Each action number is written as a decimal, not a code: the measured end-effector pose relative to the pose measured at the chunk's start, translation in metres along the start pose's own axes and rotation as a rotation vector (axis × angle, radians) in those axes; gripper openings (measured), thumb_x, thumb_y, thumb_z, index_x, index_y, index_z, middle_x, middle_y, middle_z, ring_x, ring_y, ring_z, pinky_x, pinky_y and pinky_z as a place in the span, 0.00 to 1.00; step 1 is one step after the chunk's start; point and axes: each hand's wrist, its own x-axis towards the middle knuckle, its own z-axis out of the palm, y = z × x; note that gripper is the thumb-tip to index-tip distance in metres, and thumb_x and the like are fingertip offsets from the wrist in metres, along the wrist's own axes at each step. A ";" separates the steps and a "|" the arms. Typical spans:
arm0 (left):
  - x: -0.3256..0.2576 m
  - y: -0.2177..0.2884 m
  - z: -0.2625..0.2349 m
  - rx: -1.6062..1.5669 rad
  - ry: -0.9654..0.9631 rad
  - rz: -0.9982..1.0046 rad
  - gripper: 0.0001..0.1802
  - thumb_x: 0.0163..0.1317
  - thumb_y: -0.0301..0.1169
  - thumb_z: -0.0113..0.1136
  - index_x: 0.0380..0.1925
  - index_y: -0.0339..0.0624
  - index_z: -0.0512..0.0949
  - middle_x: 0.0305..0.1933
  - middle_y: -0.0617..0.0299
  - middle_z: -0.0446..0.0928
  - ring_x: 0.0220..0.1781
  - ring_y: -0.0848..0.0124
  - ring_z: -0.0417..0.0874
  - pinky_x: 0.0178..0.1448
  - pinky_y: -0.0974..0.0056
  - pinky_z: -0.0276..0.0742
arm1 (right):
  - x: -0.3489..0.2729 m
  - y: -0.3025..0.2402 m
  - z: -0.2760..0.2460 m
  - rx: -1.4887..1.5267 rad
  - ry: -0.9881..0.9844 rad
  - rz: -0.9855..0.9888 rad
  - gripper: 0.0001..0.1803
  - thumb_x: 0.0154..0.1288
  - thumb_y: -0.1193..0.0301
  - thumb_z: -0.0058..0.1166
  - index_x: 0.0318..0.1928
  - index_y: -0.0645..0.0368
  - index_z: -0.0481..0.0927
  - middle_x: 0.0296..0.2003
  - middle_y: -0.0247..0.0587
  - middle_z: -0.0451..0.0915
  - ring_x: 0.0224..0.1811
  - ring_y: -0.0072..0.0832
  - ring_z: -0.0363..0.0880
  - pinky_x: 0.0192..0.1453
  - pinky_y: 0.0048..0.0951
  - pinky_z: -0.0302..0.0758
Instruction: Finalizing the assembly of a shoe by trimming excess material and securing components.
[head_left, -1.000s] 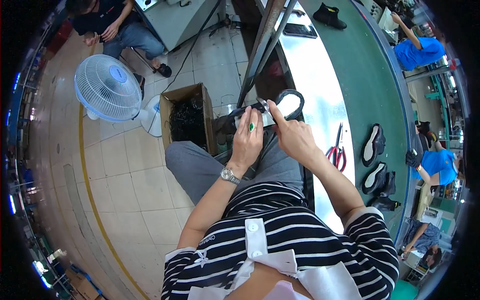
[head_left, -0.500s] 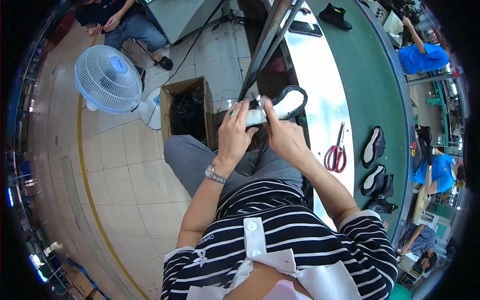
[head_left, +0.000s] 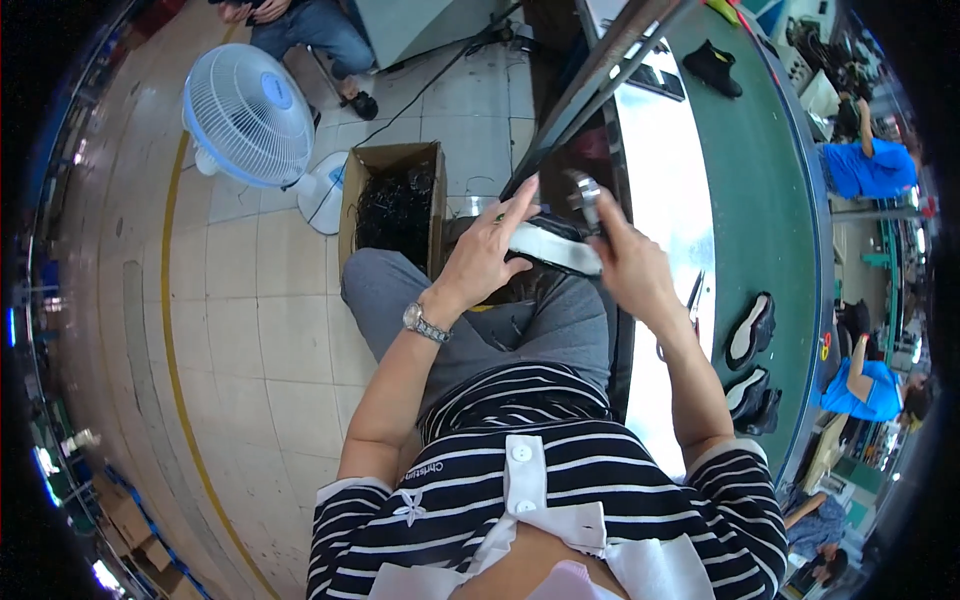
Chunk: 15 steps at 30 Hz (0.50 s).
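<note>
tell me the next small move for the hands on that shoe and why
Probably bring the right hand with its small metal tool down onto the black shoe with the white sole. The left hand already steadies the shoe over the lap, while the tool is raised above it.

We've only got a few packages here: an open brown cardboard box on the tiled floor beside the white fan base, full of dark tangled stuff, plus some blurry brown cartons at the lower left edge. No screens or signs we can make out.
</note>
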 end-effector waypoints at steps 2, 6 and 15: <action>-0.008 0.002 -0.003 0.176 0.052 0.159 0.60 0.42 0.27 0.74 0.73 0.51 0.47 0.69 0.56 0.65 0.71 0.52 0.61 0.72 0.51 0.60 | -0.002 0.007 -0.007 -0.052 0.001 0.143 0.32 0.66 0.72 0.49 0.69 0.50 0.54 0.34 0.60 0.81 0.33 0.56 0.81 0.37 0.51 0.75; -0.052 0.010 0.019 -0.165 0.159 -0.058 0.64 0.48 0.44 0.74 0.73 0.41 0.36 0.76 0.43 0.42 0.77 0.47 0.47 0.76 0.52 0.51 | -0.032 0.022 0.005 0.013 -0.195 0.127 0.30 0.68 0.72 0.48 0.69 0.57 0.57 0.28 0.56 0.82 0.26 0.45 0.83 0.33 0.39 0.77; -0.082 -0.008 -0.008 0.156 0.392 -0.314 0.15 0.68 0.35 0.52 0.42 0.32 0.79 0.35 0.46 0.79 0.36 0.49 0.80 0.38 0.57 0.75 | -0.038 -0.040 0.001 0.465 -0.585 0.029 0.32 0.70 0.68 0.50 0.71 0.47 0.54 0.41 0.55 0.81 0.36 0.45 0.83 0.44 0.41 0.77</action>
